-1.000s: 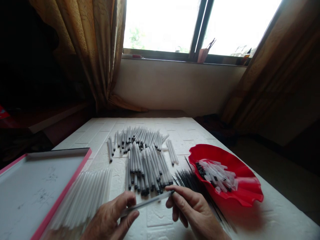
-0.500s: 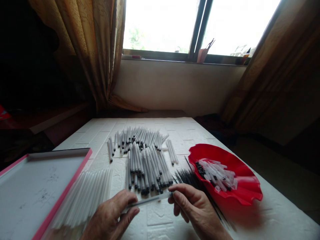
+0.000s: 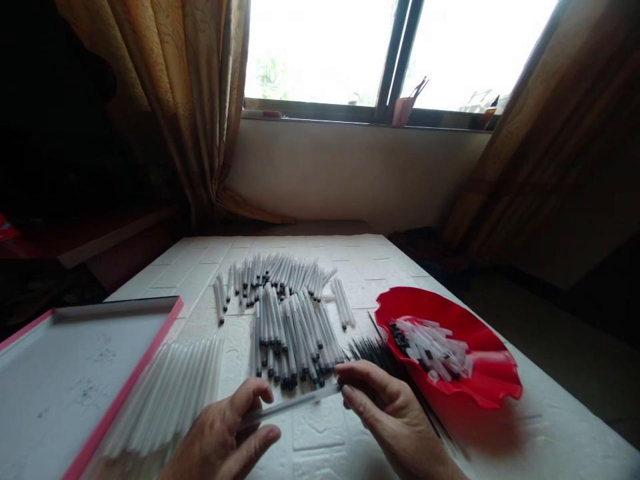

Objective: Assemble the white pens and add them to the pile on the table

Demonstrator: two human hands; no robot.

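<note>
My left hand [image 3: 225, 437] pinches the near end of a clear pen barrel [image 3: 295, 402] above the white table [image 3: 525, 433]. At the barrel's far end, my right hand [image 3: 390, 417] grips it with thumb and fingers at the black tip. Just beyond the hands lies a pile of assembled white pens with black ends [image 3: 287, 313]. A bundle of thin black refills [image 3: 380, 357] lies under and beside the right hand. Clear empty barrels [image 3: 170, 393] lie in a row to the left of my left hand.
A red wavy bowl [image 3: 480, 390] at the right holds several small white and black pen parts [image 3: 433, 347]. A pink-edged flat tray [image 3: 60, 373] sits at the left. Curtains [image 3: 185, 100] and a window sill [image 3: 360, 113] stand behind the table.
Both hands stay on the barrel. The right hand has shifted slightly left and up along it. The view has dipped a little.
</note>
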